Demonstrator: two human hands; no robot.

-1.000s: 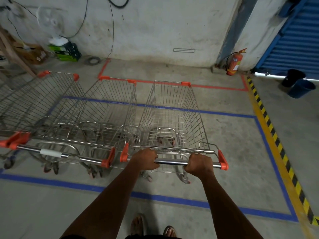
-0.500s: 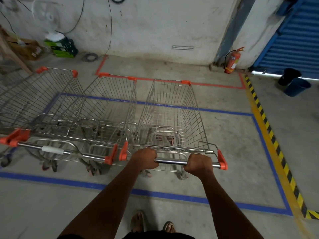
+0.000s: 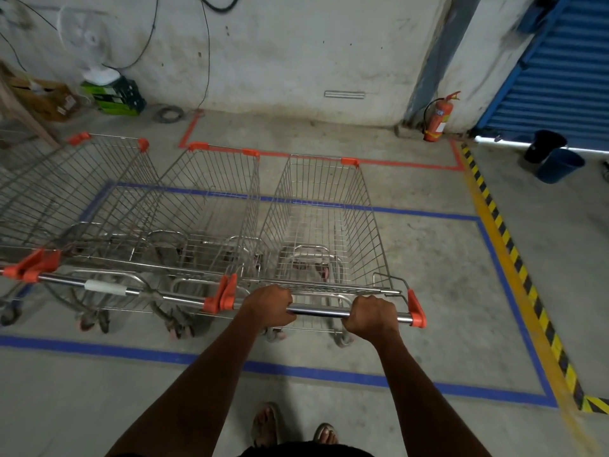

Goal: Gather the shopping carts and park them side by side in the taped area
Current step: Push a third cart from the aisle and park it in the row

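From the head camera, both hands are on the handle bar [image 3: 324,312] of the rightmost cart [image 3: 324,225]. The left hand [image 3: 272,306] is clenched around the bar near its left orange end cap, and the right hand [image 3: 370,316] is clenched around it near the right cap, knuckles up. That cart stands inside the blue tape rectangle [image 3: 296,371], its rear wheels ahead of the near tape line and its nose crossing the far line. Just beside it on the left is the middle cart [image 3: 211,209], their orange handle caps almost touching, and left of that is a third cart [image 3: 82,192], part of it cut off by the frame edge.

The step in hand looks like the last bit of parking: settling this cart square and level with its neighbours. The handles already line up closely, so the next move probably calls for only a slight nudge or straightening, then letting go.

Right of the held cart, the floor inside the blue tape is bare up to the yellow and black hazard stripe [image 3: 514,258], so nothing blocks it there. The tight spot is the left side, where the baskets could scrape or the caps could knock. Beyond the carts is a red tape outline [image 3: 395,163], then a wall with a fire extinguisher [image 3: 436,118], two dark buckets [image 3: 553,158] by a blue shutter, and a fan [image 3: 89,44] over boxes.
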